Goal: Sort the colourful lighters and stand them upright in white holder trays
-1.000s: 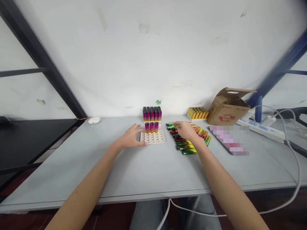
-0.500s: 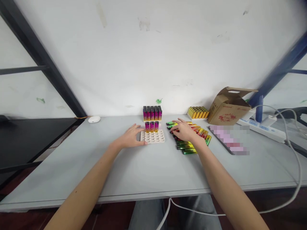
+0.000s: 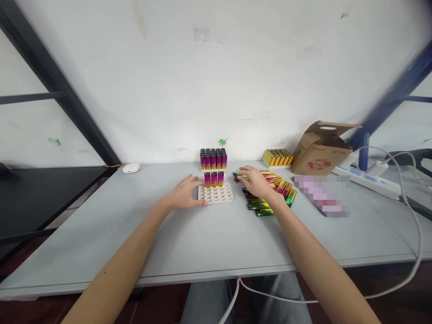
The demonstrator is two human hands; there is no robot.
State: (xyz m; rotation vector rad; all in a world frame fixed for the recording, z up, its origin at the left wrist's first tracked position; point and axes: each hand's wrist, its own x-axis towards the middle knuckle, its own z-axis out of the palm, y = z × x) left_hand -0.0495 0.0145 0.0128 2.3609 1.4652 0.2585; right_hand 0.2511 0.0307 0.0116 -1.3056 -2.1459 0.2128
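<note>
A white tray with round holes (image 3: pixel 216 194) lies on the table, three purple lighters (image 3: pixel 213 179) upright in its back row. At the tray's left edge is my left hand (image 3: pixel 185 193), thumb and fingers spread around that side. My right hand (image 3: pixel 254 181) rests over a pile of colourful lighters (image 3: pixel 263 206), fingers apart and touching the back left of the pile; nothing is visibly gripped. Behind the tray stands a full block of purple lighters with black tops (image 3: pixel 213 159).
Yellow lighters (image 3: pixel 278 158) stand in a tray near the wall, beside an open cardboard box (image 3: pixel 319 153). Further right are a blurred flat pink object (image 3: pixel 320 195), a power strip (image 3: pixel 374 181) and white cables. A white case (image 3: pixel 131 168) sits at the back left.
My right hand has shifted slightly left and back over the pile, uncovering some lighters. My left hand stays at the tray. The view has moved a little.
</note>
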